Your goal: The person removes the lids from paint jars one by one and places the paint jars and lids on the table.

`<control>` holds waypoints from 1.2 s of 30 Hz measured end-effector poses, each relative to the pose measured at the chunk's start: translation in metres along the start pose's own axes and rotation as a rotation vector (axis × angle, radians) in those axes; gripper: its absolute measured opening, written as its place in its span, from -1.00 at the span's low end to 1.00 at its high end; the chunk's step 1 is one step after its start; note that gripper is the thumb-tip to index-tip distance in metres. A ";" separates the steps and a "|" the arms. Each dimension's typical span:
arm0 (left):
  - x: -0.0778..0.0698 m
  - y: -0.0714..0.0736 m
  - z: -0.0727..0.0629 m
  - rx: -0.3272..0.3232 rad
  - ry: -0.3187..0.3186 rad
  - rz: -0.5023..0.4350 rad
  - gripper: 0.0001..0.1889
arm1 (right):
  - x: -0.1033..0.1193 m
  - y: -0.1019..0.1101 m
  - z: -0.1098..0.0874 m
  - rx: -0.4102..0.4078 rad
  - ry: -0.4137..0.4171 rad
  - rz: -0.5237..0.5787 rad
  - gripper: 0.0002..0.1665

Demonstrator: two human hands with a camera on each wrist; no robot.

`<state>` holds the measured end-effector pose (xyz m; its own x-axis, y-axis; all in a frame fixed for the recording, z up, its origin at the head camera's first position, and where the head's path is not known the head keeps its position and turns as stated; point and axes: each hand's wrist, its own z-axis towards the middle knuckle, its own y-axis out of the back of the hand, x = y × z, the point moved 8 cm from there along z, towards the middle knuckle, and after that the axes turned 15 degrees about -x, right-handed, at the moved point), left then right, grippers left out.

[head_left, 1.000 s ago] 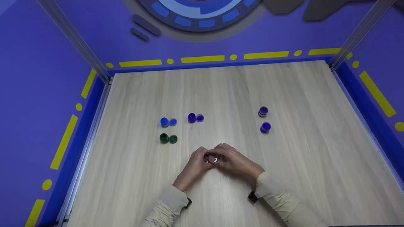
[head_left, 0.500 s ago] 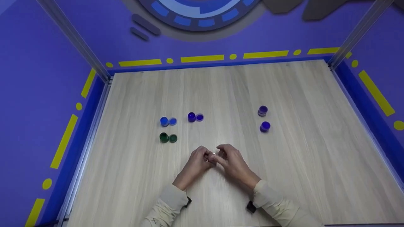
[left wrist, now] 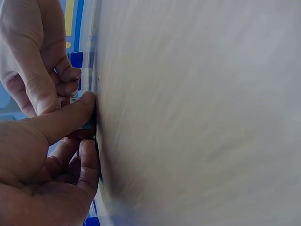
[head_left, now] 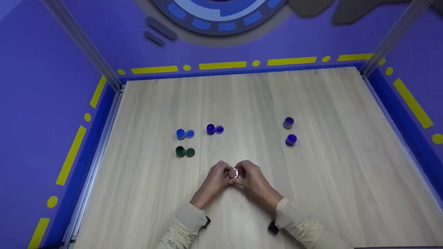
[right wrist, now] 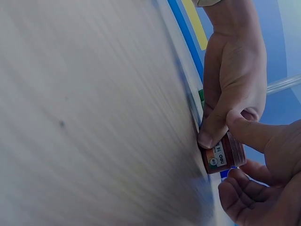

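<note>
A small paint jar point(right wrist: 217, 157) with reddish-brown contents and a printed label stands on the table between my two hands. In the head view only its shiny top shows. My left hand point(head_left: 215, 180) grips the jar body, its thumb across the label in the right wrist view. My right hand point(head_left: 254, 180) pinches the jar's lid point(right wrist: 238, 149) between thumb and fingers, the thumb on one edge and fingers at the other. The lid sits on the jar. Parts of both are hidden by my fingers.
Farther left stand a blue paint jar point(head_left: 180, 134), a green jar point(head_left: 180, 151) and a violet-blue jar point(head_left: 210, 129), each open with its lid beside it. Two purple jars point(head_left: 291, 139) stand to the right. Blue walls point(head_left: 242, 52) border the wooden table point(head_left: 332, 173).
My right hand's fingers lifted and spread off the lid half a second ago, and now close round it again. The left hand holds its place on the jar.
</note>
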<state>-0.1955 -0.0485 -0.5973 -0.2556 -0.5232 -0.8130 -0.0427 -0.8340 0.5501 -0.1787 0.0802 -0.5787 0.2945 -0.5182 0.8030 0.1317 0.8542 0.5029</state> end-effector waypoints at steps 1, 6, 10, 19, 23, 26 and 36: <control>-0.001 0.000 0.000 -0.003 -0.014 0.004 -0.76 | -0.001 0.000 0.001 0.008 -0.002 0.000 -0.54; -0.001 0.000 -0.001 0.000 -0.026 0.013 -0.77 | -0.003 -0.002 0.004 0.070 0.001 0.000 -0.60; -0.001 0.000 -0.001 0.008 -0.017 0.004 -0.77 | -0.001 -0.002 0.008 0.142 0.063 0.000 -0.67; -0.003 0.001 0.001 0.000 -0.039 0.046 -0.74 | 0.006 -0.004 0.014 0.325 0.268 0.090 -0.67; -0.003 0.000 0.002 -0.005 -0.048 0.059 -0.74 | 0.007 -0.004 0.014 0.329 0.319 0.080 -0.65; -0.004 0.002 0.002 -0.012 -0.052 0.044 -0.72 | 0.006 -0.004 0.014 0.309 0.308 0.068 -0.60; -0.003 0.000 0.001 0.006 -0.012 0.012 -0.75 | -0.004 0.010 0.014 -0.004 0.070 0.010 -0.58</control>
<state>-0.1953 -0.0471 -0.5948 -0.2679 -0.5308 -0.8040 -0.0456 -0.8266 0.5609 -0.1919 0.0902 -0.5721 0.3610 -0.5058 0.7835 0.1323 0.8594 0.4938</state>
